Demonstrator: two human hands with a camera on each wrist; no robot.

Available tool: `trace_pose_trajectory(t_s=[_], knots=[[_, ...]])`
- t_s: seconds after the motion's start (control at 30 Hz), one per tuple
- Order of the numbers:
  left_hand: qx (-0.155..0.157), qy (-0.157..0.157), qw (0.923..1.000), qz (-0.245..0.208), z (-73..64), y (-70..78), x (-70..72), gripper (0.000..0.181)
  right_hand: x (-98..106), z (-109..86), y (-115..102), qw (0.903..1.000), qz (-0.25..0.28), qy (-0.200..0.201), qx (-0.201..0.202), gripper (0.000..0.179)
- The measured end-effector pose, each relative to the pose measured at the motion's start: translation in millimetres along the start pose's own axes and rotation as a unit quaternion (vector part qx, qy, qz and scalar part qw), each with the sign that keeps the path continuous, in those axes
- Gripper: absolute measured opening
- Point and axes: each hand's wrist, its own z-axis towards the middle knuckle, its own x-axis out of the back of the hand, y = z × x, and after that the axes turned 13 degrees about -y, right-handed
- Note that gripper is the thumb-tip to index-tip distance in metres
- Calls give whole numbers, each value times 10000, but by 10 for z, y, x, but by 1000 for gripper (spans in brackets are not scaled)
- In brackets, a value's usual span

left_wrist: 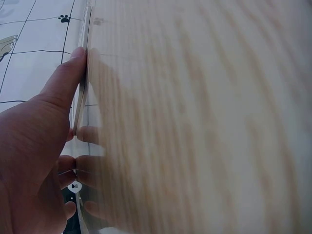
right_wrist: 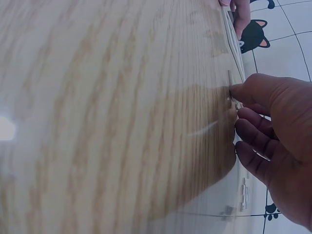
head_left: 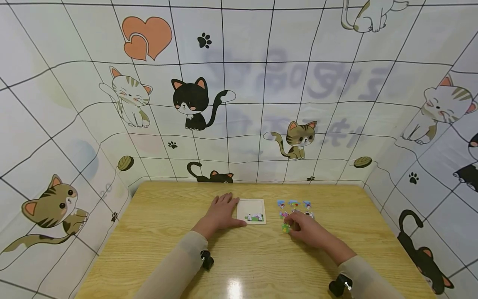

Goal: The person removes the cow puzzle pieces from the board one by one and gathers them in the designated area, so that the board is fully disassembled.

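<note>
A small square puzzle board (head_left: 251, 206) with a pale raised rim lies on the table. Along its lower edge is a strip of picture with green ground and white figures. My left hand (head_left: 222, 214) rests at the board's left side, thumb at the lower corner and straight fingers at the upper one. To the right of the board, my right hand (head_left: 308, 229) has its thumb and index finger curled at a green puzzle piece (head_left: 285, 228), pinching it at the table. Its fingers partly hide the loose pieces behind. In the right wrist view the right hand (right_wrist: 278, 141) shows curled fingers low over the tabletop.
Several colourful puzzle pieces (head_left: 294, 203) lie in rows beyond the right hand. The glossy wooden table (head_left: 246, 265) meets a cat-patterned cloth wall (head_left: 246, 158) at the back and sides. A black wrist camera (head_left: 340, 285) sits on the right sleeve.
</note>
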Motion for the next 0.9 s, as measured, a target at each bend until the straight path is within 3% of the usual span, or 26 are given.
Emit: trace_pose_trajectory(t_s=[0.4,0.57,0.9], knots=[[-44,2,9999,-93,-8,14,15,110,37,31,-50,9995,286,93,-40,32],[-50,3,10000,-74,-4,16,15,110,61,79,-110,9992,340,122,149,32],[-77,7,10000,-59,2,-3,-3,109,63,497,-417,9992,-240,15,314,27]])
